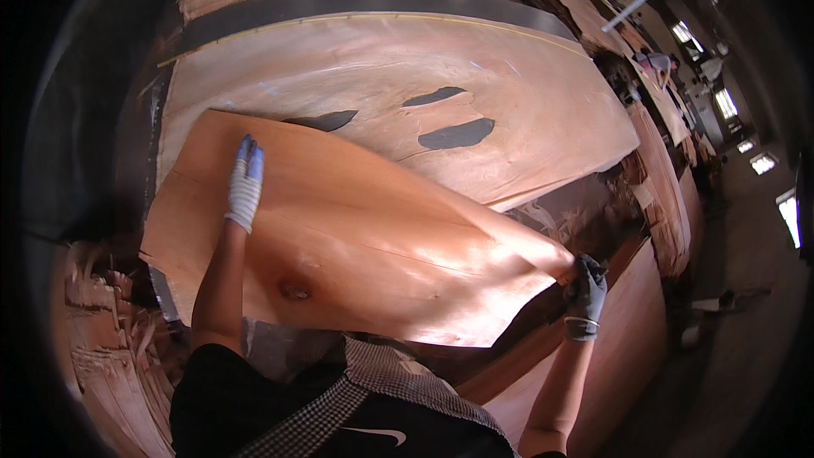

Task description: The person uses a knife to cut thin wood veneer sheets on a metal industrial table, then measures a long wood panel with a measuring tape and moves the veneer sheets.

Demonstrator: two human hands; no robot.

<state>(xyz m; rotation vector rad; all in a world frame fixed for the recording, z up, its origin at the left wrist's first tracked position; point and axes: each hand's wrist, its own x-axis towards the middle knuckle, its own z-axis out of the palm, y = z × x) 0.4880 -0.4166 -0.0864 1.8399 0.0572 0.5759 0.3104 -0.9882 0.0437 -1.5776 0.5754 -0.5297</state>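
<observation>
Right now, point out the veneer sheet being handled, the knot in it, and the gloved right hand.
Thin orange-brown wood veneer sheet [365, 229], head view: its middle face.
Dark round knot [294, 291], head view: its centre.
Dark-gloved right hand [587, 288], head view: back of hand, gripping the sheet's corner.

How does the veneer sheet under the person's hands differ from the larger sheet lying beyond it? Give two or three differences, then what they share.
1. The near veneer sheet is whole apart from one dark knot; the far sheet has three dark open holes.
2. The near sheet is darker orange-brown; the far sheet is paler and pinkish.
3. The left hand lies flat on the near sheet and the right hand grips its corner; no hand touches the far sheet.

Both are thin, grained wood veneer.
</observation>
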